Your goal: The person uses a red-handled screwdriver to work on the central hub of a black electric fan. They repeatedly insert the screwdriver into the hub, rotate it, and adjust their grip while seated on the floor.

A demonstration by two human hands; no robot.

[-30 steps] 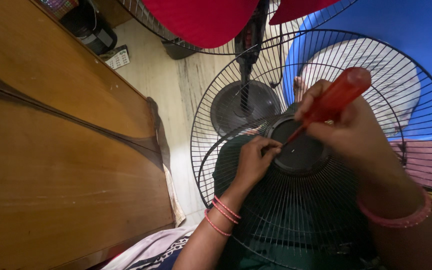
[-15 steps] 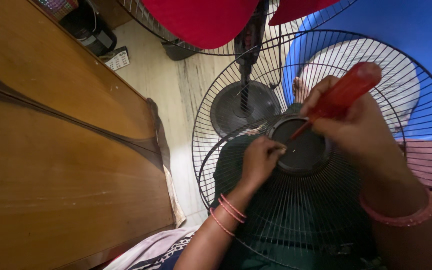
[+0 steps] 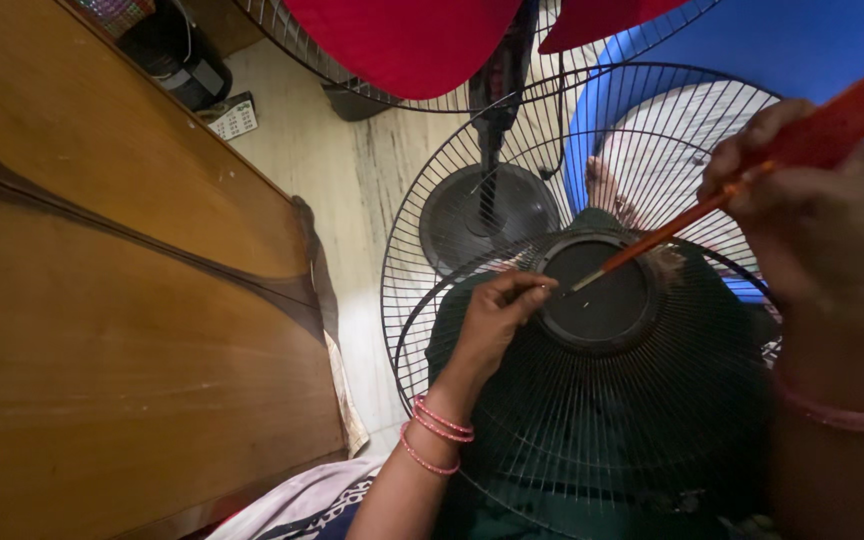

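A wide brown wooden bed frame (image 3: 102, 300) fills the left side, with pale stone floor (image 3: 352, 170) beside it, and a red-bladed standing fan (image 3: 402, 40) rises at the top above its round dark base (image 3: 487, 215). Nearer the person lies the round black wire fan grille (image 3: 592, 420), resting over the lap on dark green cloth, with a second wire guard ring just behind it in front of a blue tub (image 3: 802, 50). At the grille's middle sits the black round plastic centre cap (image 3: 600, 292). The left hand (image 3: 492, 320), pink bangles at the wrist, has its fingers (image 3: 522, 290) pressed together and pinching the cap's left rim, perhaps a small fastener there, which is too small to tell. The right hand (image 3: 802, 210) is closed around the orange-handled screwdriver (image 3: 732, 190), whose thin tip meets the cap near the left fingertips. The step looks like working a screw at the cap's edge. To do it well, the shaft should stand more squarely to the screw than its present slant, the tip seated fully before turning, pressure kept steady along the shaft, and the left hand bracing the cap clear of the tip, since a slip would run the blade into those fingertips.
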